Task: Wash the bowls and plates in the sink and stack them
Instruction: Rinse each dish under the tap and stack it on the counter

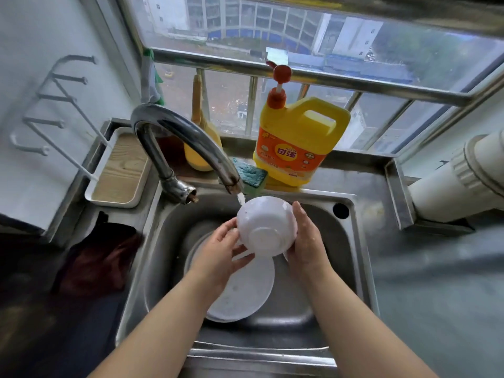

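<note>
A white bowl (pixel 266 226) is held over the steel sink (pixel 351 241), tipped so its base faces me and its rim points at the tap. Water runs from the curved tap (pixel 191 143) onto the bowl's upper edge. My left hand (pixel 221 252) holds the bowl's left side with thumb and fingers curled on it. My right hand (pixel 306 238) grips the right side, fingers along the wall. A white plate (pixel 242 290) lies in the sink under my left wrist, partly hidden.
A yellow detergent jug (pixel 297 143) with a red pump stands behind the sink. A blue-green sponge (pixel 252 174) lies beside it. A white tray with a wooden base (pixel 120 170) sits left of the tap. Dark cloth (pixel 101 257) lies on the left counter. A white pipe (pixel 461 175) is at the right.
</note>
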The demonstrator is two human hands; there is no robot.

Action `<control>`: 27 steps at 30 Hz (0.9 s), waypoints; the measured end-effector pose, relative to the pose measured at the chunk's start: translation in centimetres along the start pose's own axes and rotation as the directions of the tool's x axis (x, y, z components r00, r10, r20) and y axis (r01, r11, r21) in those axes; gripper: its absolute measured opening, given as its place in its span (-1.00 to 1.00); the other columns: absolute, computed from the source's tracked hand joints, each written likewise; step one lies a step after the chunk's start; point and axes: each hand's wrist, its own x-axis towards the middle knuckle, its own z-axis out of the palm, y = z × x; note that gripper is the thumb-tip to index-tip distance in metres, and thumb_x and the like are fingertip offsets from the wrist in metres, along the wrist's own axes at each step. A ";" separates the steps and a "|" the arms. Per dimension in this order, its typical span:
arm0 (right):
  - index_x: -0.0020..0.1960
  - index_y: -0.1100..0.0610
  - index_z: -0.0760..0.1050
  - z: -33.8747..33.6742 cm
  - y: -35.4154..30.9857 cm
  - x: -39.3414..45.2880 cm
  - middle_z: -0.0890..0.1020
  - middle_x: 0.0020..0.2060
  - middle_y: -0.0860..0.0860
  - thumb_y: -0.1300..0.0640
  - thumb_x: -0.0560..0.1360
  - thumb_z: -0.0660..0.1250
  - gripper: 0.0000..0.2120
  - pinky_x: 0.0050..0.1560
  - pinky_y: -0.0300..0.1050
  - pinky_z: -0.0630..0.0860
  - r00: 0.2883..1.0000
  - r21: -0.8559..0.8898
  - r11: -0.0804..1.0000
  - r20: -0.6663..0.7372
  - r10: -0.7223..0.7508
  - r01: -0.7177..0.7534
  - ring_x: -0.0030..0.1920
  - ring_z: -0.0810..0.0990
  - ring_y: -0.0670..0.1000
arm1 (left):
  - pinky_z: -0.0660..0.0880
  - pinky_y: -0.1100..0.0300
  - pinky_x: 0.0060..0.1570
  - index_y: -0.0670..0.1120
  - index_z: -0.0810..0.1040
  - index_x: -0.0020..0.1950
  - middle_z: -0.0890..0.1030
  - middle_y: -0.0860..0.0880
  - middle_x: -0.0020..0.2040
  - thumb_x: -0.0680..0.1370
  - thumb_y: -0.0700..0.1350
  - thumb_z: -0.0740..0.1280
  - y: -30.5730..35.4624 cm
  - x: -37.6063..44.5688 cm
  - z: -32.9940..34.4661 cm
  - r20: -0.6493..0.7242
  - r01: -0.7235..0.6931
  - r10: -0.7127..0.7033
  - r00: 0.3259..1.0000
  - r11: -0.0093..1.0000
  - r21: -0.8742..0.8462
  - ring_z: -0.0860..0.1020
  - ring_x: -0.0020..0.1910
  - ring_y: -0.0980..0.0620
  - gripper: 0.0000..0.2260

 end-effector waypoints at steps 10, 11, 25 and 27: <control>-0.19 -0.05 0.26 -1.7 3.2 -3.7 0.49 -0.25 -0.06 -0.12 0.46 0.27 -0.77 -0.03 0.01 0.41 0.663 -0.727 -0.067 0.657 -0.359 0.683 -0.11 0.40 0.05 | 0.60 0.00 -0.21 -0.21 0.53 0.10 0.61 -0.19 -0.26 0.62 0.02 0.17 -0.9 -0.1 -1.1 0.073 0.349 -0.351 0.933 0.936 0.043 0.60 -0.41 -0.06 -0.69; -0.16 -0.02 0.30 -1.9 3.6 -3.9 0.50 -0.22 -0.05 -0.10 0.47 0.26 -0.80 0.01 0.00 0.41 0.629 -0.704 -0.132 0.691 -0.357 0.698 -0.07 0.40 0.05 | 0.60 0.02 -0.25 -0.23 0.52 0.13 0.61 -0.20 -0.23 0.62 -0.06 0.18 -1.0 -0.2 -1.2 0.077 0.342 -0.346 0.935 0.938 0.056 0.60 -0.40 -0.06 -0.72; 0.35 0.00 0.45 -1.9 3.2 -3.3 0.15 0.51 -0.11 0.16 0.58 0.26 -0.66 0.49 -0.08 0.12 0.936 -0.927 0.192 0.281 -0.211 0.322 0.53 -0.01 -0.08 | 0.58 0.02 0.04 0.13 0.43 0.30 0.55 -0.10 0.14 0.36 -0.21 0.41 -0.8 -1.2 -1.7 0.002 -0.187 0.189 0.982 0.969 0.163 0.55 0.12 -0.07 -0.45; 0.23 0.02 0.52 -1.5 3.6 -2.8 0.14 0.52 -0.10 0.15 0.55 0.31 -0.74 0.50 -0.04 0.08 0.935 -0.921 0.189 0.312 -0.168 0.342 0.54 -0.02 -0.05 | 0.60 0.01 -0.02 0.09 0.42 0.32 0.57 -0.09 0.11 0.48 -0.17 0.40 -0.1 -1.0 -2.0 -0.099 -0.190 0.224 0.970 0.943 0.273 0.57 0.08 -0.06 -0.56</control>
